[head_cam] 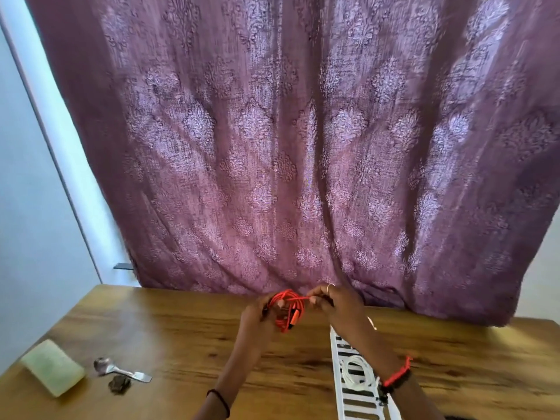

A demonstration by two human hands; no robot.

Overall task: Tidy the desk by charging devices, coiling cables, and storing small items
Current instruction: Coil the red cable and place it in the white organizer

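Red cable (286, 312), wound into a loose bundle, held just above the tabletop (169, 334) near the middle of its far edge. Left hand (257, 312) wrapped round the left side of the bundle, fingers curled into the loops and clamped on them. Right hand (336, 301) just to the right, thumb and forefinger pinching a single strand stretched straight across the top of the coil. One red end plug hanging among the loops on the bundle's near side. Ring (330, 286) on a right finger. Red band (398, 372) on the right wrist, thin black band (218, 401) on the left wrist.

Under the right forearm, stretching from mid-tabletop toward the near edge: a white slotted strip (348, 401), possibly a power strip or a rack, too blurred to tell. On it, a white cable (359, 372) in a small coil.

Near the left edge, toward the near-left corner: a pale green block (53, 366). Just to its right, a metal spoon (121, 369), and just beside the spoon's near side a small dark lump (119, 384), blurred.

Behind the far edge, a purple patterned curtain (303, 147) hanging down to the tabletop. Pale wall (30, 177) at the left.
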